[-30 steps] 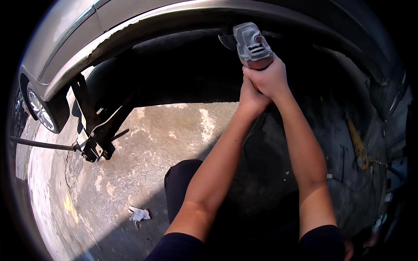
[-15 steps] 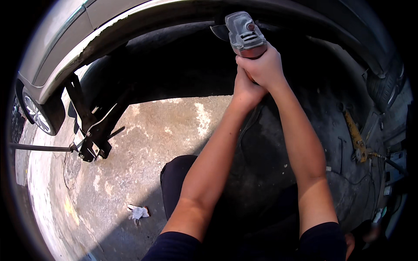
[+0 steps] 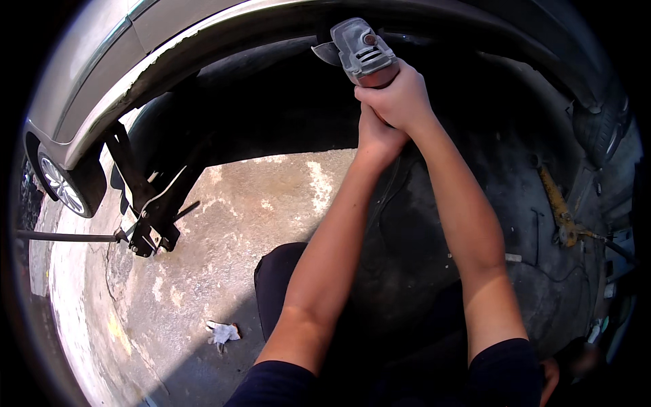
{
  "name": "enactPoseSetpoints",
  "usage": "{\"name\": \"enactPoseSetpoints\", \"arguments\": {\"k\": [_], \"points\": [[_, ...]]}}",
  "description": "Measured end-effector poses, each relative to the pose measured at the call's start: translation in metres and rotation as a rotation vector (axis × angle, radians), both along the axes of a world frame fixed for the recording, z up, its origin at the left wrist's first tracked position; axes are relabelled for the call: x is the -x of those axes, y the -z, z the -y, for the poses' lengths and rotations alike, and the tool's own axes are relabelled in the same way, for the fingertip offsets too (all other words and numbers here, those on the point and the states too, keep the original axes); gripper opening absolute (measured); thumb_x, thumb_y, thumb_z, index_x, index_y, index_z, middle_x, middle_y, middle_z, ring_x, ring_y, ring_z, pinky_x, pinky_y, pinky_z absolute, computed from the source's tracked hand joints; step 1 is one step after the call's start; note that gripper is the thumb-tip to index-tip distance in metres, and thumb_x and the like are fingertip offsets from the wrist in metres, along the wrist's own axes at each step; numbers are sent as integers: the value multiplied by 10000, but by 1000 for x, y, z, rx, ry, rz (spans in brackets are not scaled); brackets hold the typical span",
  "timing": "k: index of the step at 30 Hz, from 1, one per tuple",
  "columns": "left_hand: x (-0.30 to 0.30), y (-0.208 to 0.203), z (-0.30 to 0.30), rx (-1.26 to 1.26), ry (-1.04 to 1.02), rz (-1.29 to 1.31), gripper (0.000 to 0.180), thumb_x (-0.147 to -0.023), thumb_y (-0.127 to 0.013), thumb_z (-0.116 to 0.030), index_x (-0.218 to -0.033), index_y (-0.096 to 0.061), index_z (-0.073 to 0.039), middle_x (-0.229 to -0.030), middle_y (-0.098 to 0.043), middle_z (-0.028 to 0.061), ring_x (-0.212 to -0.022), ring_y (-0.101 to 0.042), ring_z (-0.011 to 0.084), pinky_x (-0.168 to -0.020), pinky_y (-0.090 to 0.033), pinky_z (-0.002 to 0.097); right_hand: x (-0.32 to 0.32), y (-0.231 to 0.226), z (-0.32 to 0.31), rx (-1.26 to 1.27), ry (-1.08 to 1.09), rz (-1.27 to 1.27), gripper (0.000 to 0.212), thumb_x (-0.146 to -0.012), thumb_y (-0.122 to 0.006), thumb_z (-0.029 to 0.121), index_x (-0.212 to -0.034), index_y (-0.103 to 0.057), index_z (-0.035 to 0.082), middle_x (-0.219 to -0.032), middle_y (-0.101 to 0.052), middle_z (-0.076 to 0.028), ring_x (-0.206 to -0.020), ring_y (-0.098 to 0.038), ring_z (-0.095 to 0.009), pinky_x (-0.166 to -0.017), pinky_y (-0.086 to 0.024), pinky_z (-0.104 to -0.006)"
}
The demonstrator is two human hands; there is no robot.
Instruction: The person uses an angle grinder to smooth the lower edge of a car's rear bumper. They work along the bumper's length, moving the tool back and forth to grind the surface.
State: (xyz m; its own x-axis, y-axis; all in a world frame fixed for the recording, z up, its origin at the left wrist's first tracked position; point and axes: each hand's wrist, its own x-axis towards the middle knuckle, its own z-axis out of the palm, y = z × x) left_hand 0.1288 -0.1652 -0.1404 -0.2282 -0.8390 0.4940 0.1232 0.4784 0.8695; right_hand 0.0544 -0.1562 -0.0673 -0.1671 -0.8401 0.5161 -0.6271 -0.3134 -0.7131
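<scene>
Both my hands are wrapped round the body of an angle grinder with a dusty grey head. My right hand is closed just behind the head. Below it, my left hand is closed lower on the body, partly overlapped by the right. A curved guard or disc edge sticks out on the left of the head. The tool is up against the underside of the lower edge of a raised car; the exact contact point is hidden in shadow.
A scissor-type jack with a long bar stands under the car at left, near a wheel. A yellow jack lies at right, beside a thin rod and cable. A crumpled white glove or rag lies on the concrete. Part of another person shows lower right.
The grinder and both my hands have shifted slightly left along the car's lower edge. My view has moved a little too; the grip is unchanged.
</scene>
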Motion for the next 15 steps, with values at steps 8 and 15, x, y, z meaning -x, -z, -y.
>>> {"name": "enactPoseSetpoints", "arguments": {"k": [8, 15], "points": [[-5, 3, 4, 17, -14, 31, 825, -707, -873, -192, -1367, -415, -2, -1305, -607, 182, -1211, -618, 299, -999, -487, 373, -6, -1, -1, 42, 4, -26, 589, -640, -872, 321, -1101, -687, 4, -1023, -753, -161, -945, -741, -299, -852, -591, -380], [-2, 2, 2, 106, -80, 8, 502, -782, -796, -150, -1216, -590, -3, -1185, -665, 142, -1108, -645, 231, -917, -510, 360, -4, 1, -1, 90, -3, -27, 584, -640, -869, 325, -1088, -692, -6, -1016, -753, -165, -936, -742, -298, -842, -592, -378]]}}
